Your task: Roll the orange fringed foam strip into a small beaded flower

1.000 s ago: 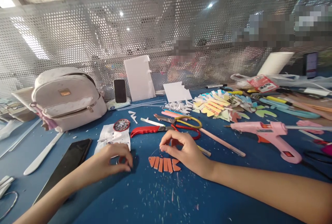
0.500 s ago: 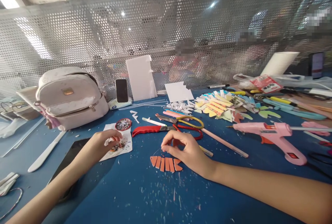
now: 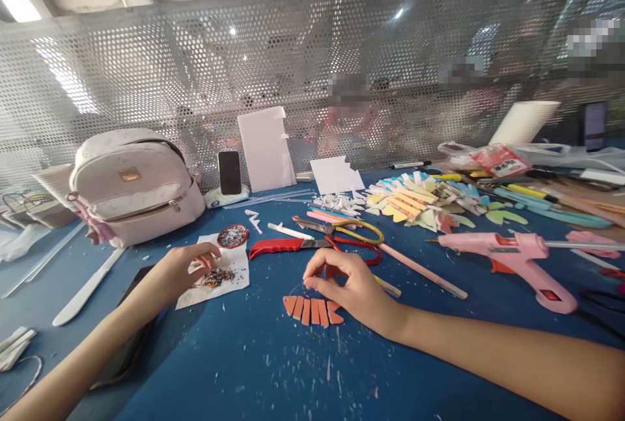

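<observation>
1. Orange fish (image 3: pixel 313 312), cut into separate strips with a pointed head at left and a notched tail at right, lies on the blue table (image 3: pixel 234 369) between the two hands, its tail just beside the right hand.
2. Right hand (image 3: pixel 342 284): thumb and forefinger meet in a close pinch above the fish, on what looks like a fine thread (image 3: pixel 294 288) arcing up from near its head; the thread is faint.
3. Left hand (image 3: pixel 193 266): palm down, with a narrow gap between thumb and bent fingers, over white paper (image 3: pixel 238 280). Small mixed-colour beads (image 3: pixel 219 276) lie scattered there, close to the fingertips; whether the fingers touch any, I cannot tell.
4. Red-rimmed round dish (image 3: pixel 232 235), filled with similar specks, stands at the paper's far edge.
5. Beyond the right hand lie a red-handled tool (image 3: pixel 276 248) and scissors (image 3: pixel 360 228) with one yellow loop and one red, crossing each other.
6. Farther right, a pink glue gun (image 3: pixel 520 245) rests on its side, nozzle pointing left; behind it is a heap of coloured paper pieces (image 3: pixel 405 196).
7. Pale backpack (image 3: pixel 139 190) stands at far left, near an upright phone (image 3: pixel 229 174).
</observation>
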Available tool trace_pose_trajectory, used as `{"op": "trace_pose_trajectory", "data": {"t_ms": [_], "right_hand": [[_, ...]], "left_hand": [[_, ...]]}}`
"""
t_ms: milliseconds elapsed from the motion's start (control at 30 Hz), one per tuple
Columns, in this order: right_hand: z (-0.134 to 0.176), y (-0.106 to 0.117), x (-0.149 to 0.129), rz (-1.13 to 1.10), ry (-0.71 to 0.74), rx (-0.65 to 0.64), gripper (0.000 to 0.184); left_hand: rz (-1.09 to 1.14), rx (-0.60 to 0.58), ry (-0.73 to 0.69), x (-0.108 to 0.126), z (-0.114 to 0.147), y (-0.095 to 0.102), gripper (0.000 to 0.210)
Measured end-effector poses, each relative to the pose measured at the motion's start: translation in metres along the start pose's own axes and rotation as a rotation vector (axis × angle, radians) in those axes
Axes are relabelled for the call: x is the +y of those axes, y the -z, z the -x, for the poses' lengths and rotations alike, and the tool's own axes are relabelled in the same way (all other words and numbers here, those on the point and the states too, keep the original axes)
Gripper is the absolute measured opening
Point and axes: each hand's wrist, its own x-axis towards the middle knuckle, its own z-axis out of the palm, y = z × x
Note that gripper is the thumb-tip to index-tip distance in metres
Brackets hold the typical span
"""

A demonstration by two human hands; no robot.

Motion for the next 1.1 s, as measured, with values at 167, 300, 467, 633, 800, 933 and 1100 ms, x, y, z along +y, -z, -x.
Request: {"op": "trace_pose_trajectory", "data": {"t_ms": [167, 300, 467, 633, 800, 933, 1100], "right_hand": [[0.0, 0.0, -0.001, -0.004, 0.005, -0.003, 0.01], [0.0, 0.0, 0.0, 0.004, -0.002, -0.003, 0.009], [0.0, -0.001, 0.002, 0.012, -0.001, -0.003, 0.009], [0.0, -0.001, 0.002, 0.007, -0.001, -0.003, 0.009], [0.001, -0.001, 0.0, -0.001, 0.0, -0.009, 0.009], [0.001, 0.0, -0.001, 0.001, -0.004, -0.009, 0.01], [0.0, 0.0, 0.001, 0.009, -0.005, -0.009, 0.009]], "left_hand": [[0.013, 0.02, 0.002, 0.014, 0.005, -0.004, 0.019], [0.015, 0.019, 0.004, 0.016, 0.005, -0.008, 0.021], [0.016, -0.008, 0.008, 0.013, 0.002, -0.011, 0.025], [0.008, 0.0, 0.013, 0.018, 0.003, -0.009, 0.029], [0.019, 0.034, 0.003, 0.019, 0.004, -0.007, 0.034], [0.033, 0.079, -0.055, 0.016, 0.003, -0.008, 0.038], [0.087, 0.105, -0.088, 0.013, 0.002, -0.011, 0.04]]}}
